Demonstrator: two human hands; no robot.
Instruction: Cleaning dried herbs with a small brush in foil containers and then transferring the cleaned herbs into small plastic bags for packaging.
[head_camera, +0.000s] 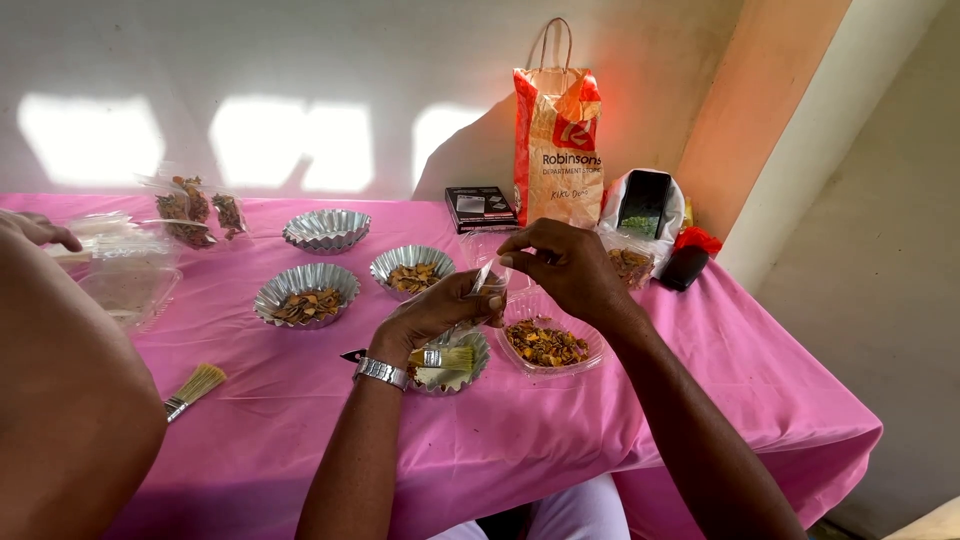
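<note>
We pinch a small clear plastic bag (488, 280) between left hand (435, 310) and right hand (570, 268).
Tilted, its contents could spill past the clear plastic tray of dried orange pieces (546, 344) just beneath our right hand.

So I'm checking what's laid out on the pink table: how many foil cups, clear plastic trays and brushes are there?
Foil cups: 4, at and.
Clear plastic trays: 2, at and.
Brushes: 2, at and.
Total: 8
</note>
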